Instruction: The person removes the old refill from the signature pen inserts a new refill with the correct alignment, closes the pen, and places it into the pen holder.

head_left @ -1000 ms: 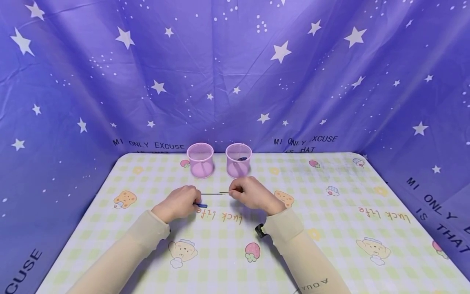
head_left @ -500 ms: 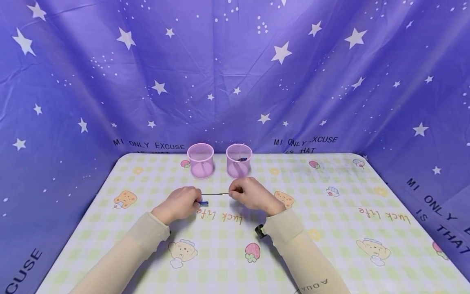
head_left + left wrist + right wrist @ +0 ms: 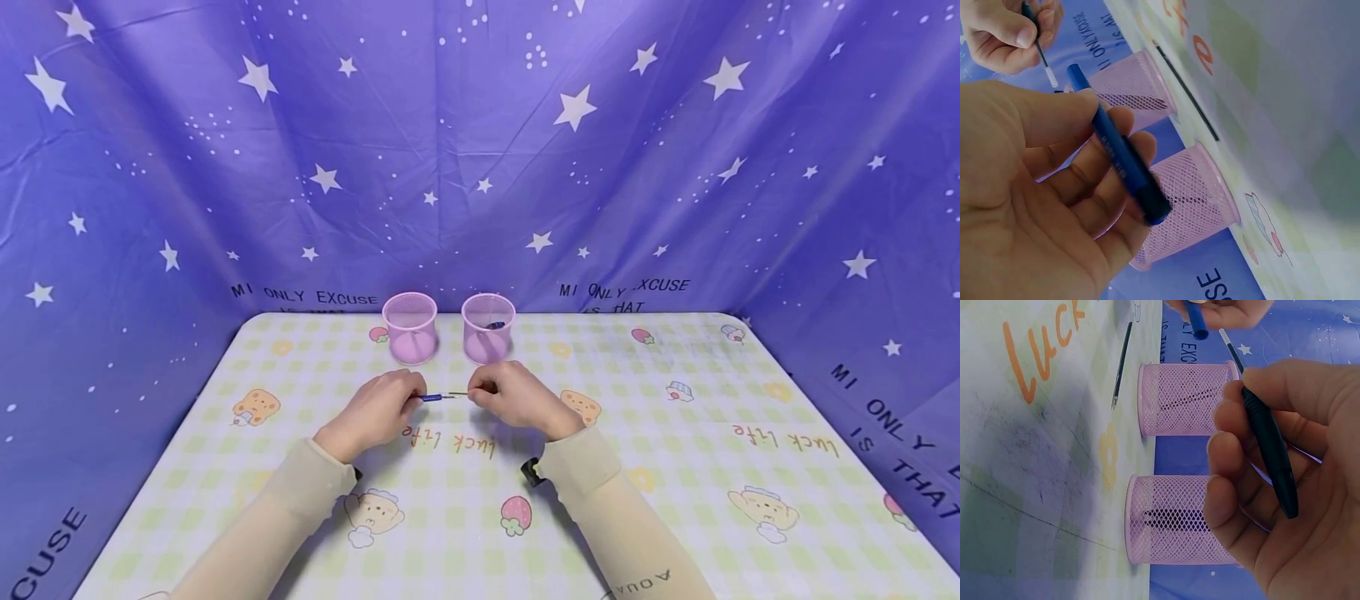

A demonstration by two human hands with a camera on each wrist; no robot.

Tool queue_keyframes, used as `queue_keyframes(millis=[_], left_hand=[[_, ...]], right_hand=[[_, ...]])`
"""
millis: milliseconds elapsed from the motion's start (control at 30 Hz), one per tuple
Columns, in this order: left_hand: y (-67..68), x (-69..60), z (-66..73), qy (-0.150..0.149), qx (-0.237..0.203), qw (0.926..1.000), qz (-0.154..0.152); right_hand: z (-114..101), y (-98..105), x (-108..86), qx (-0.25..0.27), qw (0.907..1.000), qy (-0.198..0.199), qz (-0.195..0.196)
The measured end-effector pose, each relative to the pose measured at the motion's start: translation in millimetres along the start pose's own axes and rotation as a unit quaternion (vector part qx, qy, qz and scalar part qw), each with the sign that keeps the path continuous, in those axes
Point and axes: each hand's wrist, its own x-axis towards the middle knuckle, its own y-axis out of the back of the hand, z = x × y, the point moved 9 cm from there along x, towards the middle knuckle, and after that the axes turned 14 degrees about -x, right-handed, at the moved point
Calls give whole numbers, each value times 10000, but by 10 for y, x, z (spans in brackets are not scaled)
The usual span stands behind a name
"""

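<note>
My left hand (image 3: 375,412) pinches a blue pen barrel (image 3: 1107,134) between thumb and fingers; its end points toward my right hand (image 3: 517,398). That right hand holds a dark tapered pen section (image 3: 1270,453), from which a thin refill (image 3: 1231,347) with a whitish tip sticks out toward the barrel. In the head view the barrel and refill stand close, with a small gap between them. A separate thin black refill (image 3: 1186,92) lies on the tablecloth, partly hidden behind the left hand in the head view.
Two pink mesh cups, a left one (image 3: 409,340) and a right one (image 3: 488,343), stand upright behind the hands. Dark blue pieces (image 3: 496,325) lie in the right cup. A checked cloth (image 3: 675,467) covers the table, and a starry purple curtain (image 3: 420,125) hangs behind it.
My left hand has moved slightly forward and right, bringing the blue barrel up in line with the right hand's refill. The right hand has stayed nearly still.
</note>
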Motion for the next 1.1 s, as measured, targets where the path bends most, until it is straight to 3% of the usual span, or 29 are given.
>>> queue_keyframes(millis=[333, 833, 1100], left_hand=[[52, -7, 34, 37, -306, 9988, 382], [83, -16, 0, 107, -451, 9971, 600], [109, -26, 48, 21, -388, 9971, 650]], right_hand=[[24, 55, -21, 62, 9999, -61, 50], [64, 78, -19, 38, 10000, -4, 81], [52, 63, -17, 67, 9999, -21, 83]])
